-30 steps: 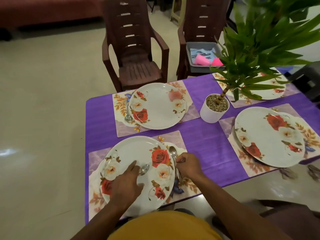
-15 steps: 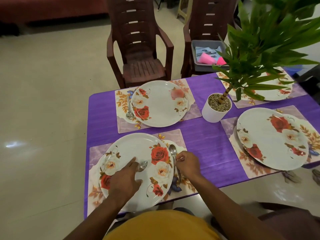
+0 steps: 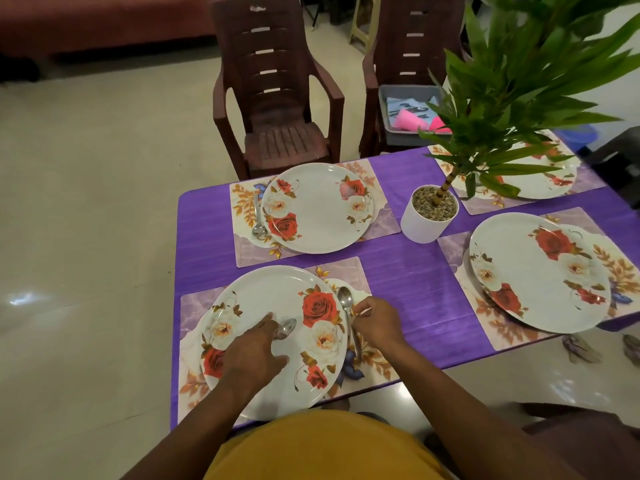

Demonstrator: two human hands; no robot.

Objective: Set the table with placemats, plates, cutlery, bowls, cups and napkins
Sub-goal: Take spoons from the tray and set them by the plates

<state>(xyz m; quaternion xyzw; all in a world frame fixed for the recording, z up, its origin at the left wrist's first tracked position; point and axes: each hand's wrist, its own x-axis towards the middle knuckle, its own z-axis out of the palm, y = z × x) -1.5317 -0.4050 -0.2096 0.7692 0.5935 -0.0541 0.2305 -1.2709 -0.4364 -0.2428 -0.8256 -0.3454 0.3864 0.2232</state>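
Note:
The near floral plate (image 3: pixel 273 299) lies on its placemat (image 3: pixel 194 306) at the table's front left. My left hand (image 3: pixel 254 355) hovers over this plate and holds a spoon (image 3: pixel 285 329); only the spoon's bowl shows past my fingers. A second spoon (image 3: pixel 345 297) lies on the mat along the plate's right rim. My right hand (image 3: pixel 379 320) pinches that spoon's handle with curled fingers. The far-left plate (image 3: pixel 318 216) has a spoon (image 3: pixel 258 220) on its mat at the left. Neither the right plate (image 3: pixel 519 271) nor the far-right plate (image 3: pixel 543 183) has cutlery that I can see.
A white pot (image 3: pixel 424 223) with a tall leafy plant stands mid-table and hides part of the far-right setting. Two brown plastic chairs (image 3: pixel 277 109) stand behind the purple table (image 3: pixel 408 282). The right chair carries a grey bin (image 3: pixel 388 109) with pink cups (image 3: pixel 410 119) and napkins.
Both hands stay almost where they were, each still on its spoon. Only the camera's view has shifted a little.

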